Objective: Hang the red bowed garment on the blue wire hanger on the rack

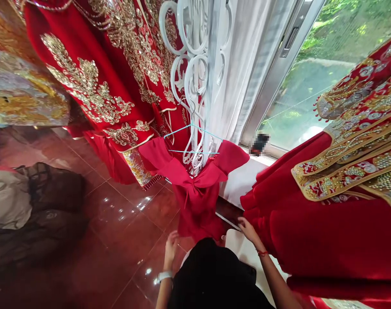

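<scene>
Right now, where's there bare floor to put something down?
The red tiled floor is bare between the dark bundle and the left hand. It's crowded near the right hand, with the red skirt and white surface close by, and behind the bow dress, where gold-trimmed clothes hang.

Matt cloth dress (198,201), glossy tiles (127,229)

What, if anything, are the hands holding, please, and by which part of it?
Nothing is held: the left hand and right hand appear empty, either side of the dress.
</scene>
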